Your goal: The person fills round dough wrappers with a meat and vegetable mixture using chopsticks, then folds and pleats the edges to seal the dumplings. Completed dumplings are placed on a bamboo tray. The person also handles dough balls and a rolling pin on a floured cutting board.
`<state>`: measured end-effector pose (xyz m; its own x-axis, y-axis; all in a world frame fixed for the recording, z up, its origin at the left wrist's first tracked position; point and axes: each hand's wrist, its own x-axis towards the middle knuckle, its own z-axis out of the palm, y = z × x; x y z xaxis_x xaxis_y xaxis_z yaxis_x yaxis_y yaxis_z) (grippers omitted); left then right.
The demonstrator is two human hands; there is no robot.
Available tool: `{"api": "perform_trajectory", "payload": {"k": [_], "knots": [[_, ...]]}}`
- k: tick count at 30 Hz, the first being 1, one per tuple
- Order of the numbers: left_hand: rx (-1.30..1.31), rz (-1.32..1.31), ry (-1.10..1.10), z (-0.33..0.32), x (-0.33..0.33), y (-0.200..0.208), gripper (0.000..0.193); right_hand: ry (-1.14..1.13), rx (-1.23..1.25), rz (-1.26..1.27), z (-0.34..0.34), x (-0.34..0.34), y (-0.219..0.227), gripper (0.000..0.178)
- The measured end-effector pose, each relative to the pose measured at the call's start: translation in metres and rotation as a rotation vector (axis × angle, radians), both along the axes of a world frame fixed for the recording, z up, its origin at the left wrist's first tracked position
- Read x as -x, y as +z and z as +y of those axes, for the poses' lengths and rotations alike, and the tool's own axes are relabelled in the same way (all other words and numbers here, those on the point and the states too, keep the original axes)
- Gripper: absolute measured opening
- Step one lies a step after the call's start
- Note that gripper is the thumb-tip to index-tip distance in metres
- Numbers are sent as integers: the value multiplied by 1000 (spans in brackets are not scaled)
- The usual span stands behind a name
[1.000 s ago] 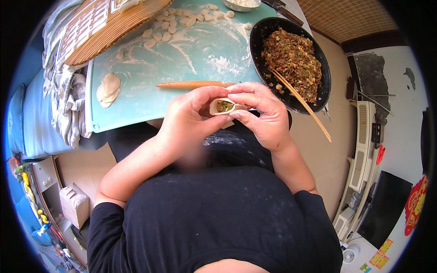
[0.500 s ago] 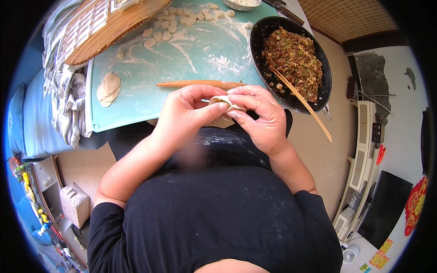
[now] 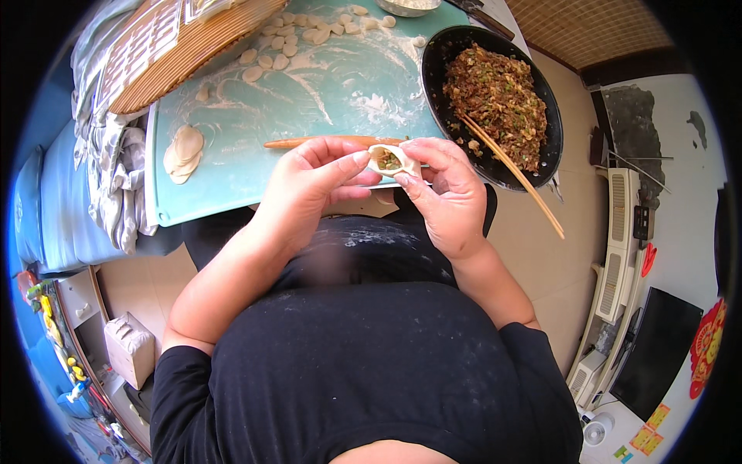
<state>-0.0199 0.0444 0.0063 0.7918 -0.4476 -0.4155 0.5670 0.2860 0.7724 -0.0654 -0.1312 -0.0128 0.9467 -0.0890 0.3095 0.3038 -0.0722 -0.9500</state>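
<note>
On my feed, the right hand (image 3: 452,197) pinches the right end of the dough wrapper (image 3: 409,167), held up between both hands; the left hand (image 3: 305,174) has its thumb tip at the rim, can't tell if gripping. That thumb has just uncovered the mouth, so filling (image 3: 388,160) shows again: left end unsealed, rolling pin (image 3: 309,143) lying beyond.

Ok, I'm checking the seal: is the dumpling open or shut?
Open: the dumpling gapes at its left end, showing filling; the right hand holds it.
</note>
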Motion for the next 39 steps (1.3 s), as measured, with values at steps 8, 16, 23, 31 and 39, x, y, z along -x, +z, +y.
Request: {"api": "perform_trajectory", "payload": {"k": [8,16,23,31,39], "knots": [[-154,-121,-55,-1,5,-4,22,-46,216,-65,1,2,-2,32],[-737,-1165,100,-6,10,-5,18,-101,159,-65,8,3,0,29],[-842,-1554,137,-3,3,0,14,-83,135,0,11,5,5,29],[-491,-1118,79,-1,3,-8,15,30,-162,43,5,3,0,30],[-129,-605,-84,5,-9,-17,13,167,-312,211,3,5,4,28]]}}
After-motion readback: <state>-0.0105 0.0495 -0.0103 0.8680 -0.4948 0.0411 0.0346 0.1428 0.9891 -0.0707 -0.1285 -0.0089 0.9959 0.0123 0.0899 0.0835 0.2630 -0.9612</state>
